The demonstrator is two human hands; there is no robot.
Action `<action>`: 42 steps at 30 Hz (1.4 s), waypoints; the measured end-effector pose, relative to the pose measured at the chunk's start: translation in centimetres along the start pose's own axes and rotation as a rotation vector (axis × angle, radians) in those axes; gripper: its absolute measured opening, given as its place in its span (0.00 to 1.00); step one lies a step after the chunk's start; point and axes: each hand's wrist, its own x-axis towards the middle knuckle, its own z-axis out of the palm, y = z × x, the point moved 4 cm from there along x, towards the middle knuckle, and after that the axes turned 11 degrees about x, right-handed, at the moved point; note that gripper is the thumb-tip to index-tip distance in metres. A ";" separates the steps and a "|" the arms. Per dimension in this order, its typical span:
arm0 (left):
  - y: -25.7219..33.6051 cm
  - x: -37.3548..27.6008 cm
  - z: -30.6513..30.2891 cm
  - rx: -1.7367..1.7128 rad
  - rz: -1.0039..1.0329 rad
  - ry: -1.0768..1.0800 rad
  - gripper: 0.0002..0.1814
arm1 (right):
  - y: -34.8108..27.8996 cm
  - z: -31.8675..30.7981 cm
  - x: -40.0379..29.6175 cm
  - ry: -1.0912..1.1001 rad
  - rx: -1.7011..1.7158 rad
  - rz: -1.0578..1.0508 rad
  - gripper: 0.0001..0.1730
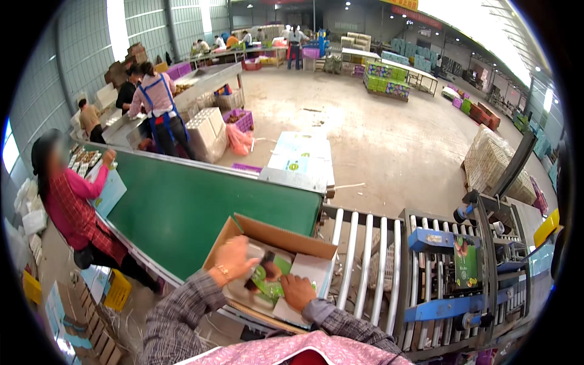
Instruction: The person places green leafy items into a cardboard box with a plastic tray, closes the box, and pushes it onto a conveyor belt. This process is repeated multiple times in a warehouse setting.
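Note:
In front of me an open cardboard carton [292,233] straddles the end of a green conveyor belt [182,196] and the first metal rollers. My left hand [233,259], motion-blurred, hovers over the carton's left side with its thumb spread from the fingers. Beside it is a shiny, clear-looking patch that I cannot make out. My right hand [299,292] rests with bent fingers at the right edge of a green printed piece [272,276] bearing a fruit picture. Whether it grips this piece is unclear. A pale panel [312,273] lies at the carton's right side.
To the right, a roller conveyor [367,264] leads into a carton-sealing machine [449,301] with blue side guides and a green printed box [465,262]. Flat printed cartons [296,159] are stacked beyond the belt. A co-worker [82,200] stands at the belt's left side, holding a blue-white carton.

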 end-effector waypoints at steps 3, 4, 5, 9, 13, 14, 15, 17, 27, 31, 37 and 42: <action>-3.5 -2.7 -1.3 0.031 -0.194 0.020 0.35 | 0.3 0.3 -0.5 0.100 -0.028 -0.041 0.24; -2.0 -3.8 -2.2 0.054 -0.187 0.010 0.37 | 0.2 0.0 -0.5 0.094 0.007 -0.042 0.23; -0.8 -4.5 -2.7 0.089 -0.138 0.072 0.41 | 0.0 -0.1 -0.4 0.098 0.019 -0.046 0.21; -2.4 -5.4 -3.4 0.221 -0.444 0.332 0.42 | 0.6 0.2 -0.9 0.120 0.034 -0.064 0.23; 0.4 -6.6 -1.8 -0.134 -0.322 -0.163 0.44 | 0.5 0.5 -0.5 0.107 0.039 -0.066 0.21; 2.5 -6.8 -1.7 -0.195 -0.142 -0.390 0.43 | 0.5 0.6 -0.6 0.097 0.030 -0.059 0.21; 4.6 -7.8 -0.2 -0.332 0.071 -0.424 0.42 | 0.3 0.3 -0.4 0.131 0.019 -0.089 0.15; 6.6 -9.5 1.4 -0.327 0.356 -0.792 0.44 | 0.7 0.7 -0.2 0.114 0.088 -0.059 0.17; 4.1 -5.0 -5.9 0.125 0.100 0.637 0.33 | 2.6 -0.5 0.7 0.126 0.282 0.002 0.12; -3.4 -4.2 -2.0 -0.538 -0.296 -0.015 0.29 | 1.3 -0.9 0.2 0.119 0.253 0.013 0.16; 1.1 -7.2 2.1 -0.272 0.406 -0.576 0.58 | 1.4 -0.8 0.3 0.149 0.278 -0.011 0.17; 1.1 -5.7 2.0 -0.184 0.641 -0.570 0.48 | 2.0 -0.3 0.8 0.165 0.369 0.021 0.14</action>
